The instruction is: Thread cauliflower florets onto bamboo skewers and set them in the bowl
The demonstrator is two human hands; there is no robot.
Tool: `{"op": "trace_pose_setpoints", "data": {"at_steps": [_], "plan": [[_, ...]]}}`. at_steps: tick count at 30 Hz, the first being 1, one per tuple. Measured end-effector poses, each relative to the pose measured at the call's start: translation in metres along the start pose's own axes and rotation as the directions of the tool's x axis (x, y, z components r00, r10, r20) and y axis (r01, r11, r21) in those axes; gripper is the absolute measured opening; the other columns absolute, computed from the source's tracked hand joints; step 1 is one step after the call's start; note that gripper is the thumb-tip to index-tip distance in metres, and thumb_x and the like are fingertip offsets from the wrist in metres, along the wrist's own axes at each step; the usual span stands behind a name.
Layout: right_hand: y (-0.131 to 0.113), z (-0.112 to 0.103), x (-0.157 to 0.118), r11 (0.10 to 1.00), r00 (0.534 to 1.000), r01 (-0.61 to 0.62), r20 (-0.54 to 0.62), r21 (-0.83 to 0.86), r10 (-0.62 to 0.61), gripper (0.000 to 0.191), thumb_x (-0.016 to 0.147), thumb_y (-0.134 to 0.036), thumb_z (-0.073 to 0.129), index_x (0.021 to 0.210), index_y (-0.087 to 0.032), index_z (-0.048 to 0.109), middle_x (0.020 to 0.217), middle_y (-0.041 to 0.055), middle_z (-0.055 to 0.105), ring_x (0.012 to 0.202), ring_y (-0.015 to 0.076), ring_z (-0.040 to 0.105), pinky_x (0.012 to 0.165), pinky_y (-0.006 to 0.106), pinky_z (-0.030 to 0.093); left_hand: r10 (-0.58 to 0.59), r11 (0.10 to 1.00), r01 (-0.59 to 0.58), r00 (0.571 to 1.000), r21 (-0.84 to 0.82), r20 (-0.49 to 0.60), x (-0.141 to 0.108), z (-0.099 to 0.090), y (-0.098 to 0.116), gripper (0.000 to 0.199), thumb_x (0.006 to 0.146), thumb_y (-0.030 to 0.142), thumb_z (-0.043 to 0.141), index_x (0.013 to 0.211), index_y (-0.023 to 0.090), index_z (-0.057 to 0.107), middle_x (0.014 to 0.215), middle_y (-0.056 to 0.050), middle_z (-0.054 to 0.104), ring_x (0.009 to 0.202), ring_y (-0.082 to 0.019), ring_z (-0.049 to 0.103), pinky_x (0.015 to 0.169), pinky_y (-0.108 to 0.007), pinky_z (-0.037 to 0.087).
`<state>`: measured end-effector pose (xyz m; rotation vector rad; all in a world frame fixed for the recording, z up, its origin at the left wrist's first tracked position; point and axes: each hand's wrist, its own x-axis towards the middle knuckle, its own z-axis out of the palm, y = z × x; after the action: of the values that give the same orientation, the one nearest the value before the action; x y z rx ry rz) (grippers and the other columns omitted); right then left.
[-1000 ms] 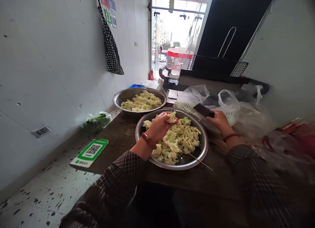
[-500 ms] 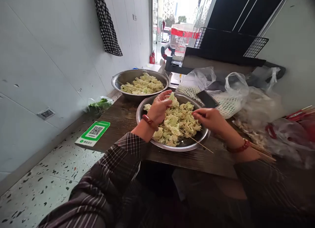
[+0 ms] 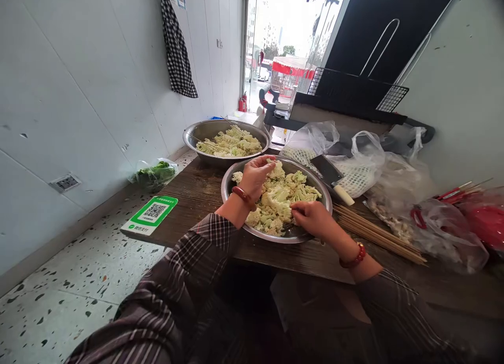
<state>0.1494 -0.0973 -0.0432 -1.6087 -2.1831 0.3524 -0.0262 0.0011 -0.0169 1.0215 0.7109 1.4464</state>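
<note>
The person's left hand (image 3: 254, 181) gripped a cauliflower floret (image 3: 276, 169) between thumb and fingers, above the far side of the near metal bowl (image 3: 328, 200). The right hand (image 3: 314, 218) was pinched closed at the cauliflower pieces (image 3: 277, 199) inside that bowl; whether it gripped anything could not be told. Behind stood a second metal bowl (image 3: 190, 137) of cauliflower. A cleaver (image 3: 327, 169) and wooden skewers (image 3: 378, 233) lay to the right on the wooden table (image 3: 197, 188).
</note>
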Motion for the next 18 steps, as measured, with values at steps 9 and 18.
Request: {"op": "trace_pose_setpoints", "data": {"at_steps": [9,18], "plan": [[0.001,-0.004,-0.033,0.984,0.826,-0.007,-0.553,0.180,0.107,0.027,0.088,-0.036,0.056,0.094,-0.022,0.078,0.090,0.0066,0.080,0.077,0.0236,0.074,0.074,0.035,0.057,0.011,1.000,-0.011,1.000,-0.025,-0.014,0.002,-0.002,0.002,0.025,0.065,0.022,0.081,0.089,0.018,0.076,0.072,0.001,0.064,0.062,-0.007,0.049,0.056,-0.021,0.037],[-0.001,0.009,-0.019,0.908,0.792,-0.038,-0.541,0.418,0.282,0.030,0.086,-0.037,0.058,0.099,-0.019,0.078,0.069,0.0038,0.076,0.062,0.0223,0.071,0.062,0.034,0.059,-0.062,0.992,0.083,0.976,-0.092,0.209,-0.006,-0.001,0.006,0.050,0.072,0.035,0.081,0.116,0.019,0.064,0.097,-0.005,0.070,0.083,-0.015,0.066,0.067,-0.027,0.054]]}}
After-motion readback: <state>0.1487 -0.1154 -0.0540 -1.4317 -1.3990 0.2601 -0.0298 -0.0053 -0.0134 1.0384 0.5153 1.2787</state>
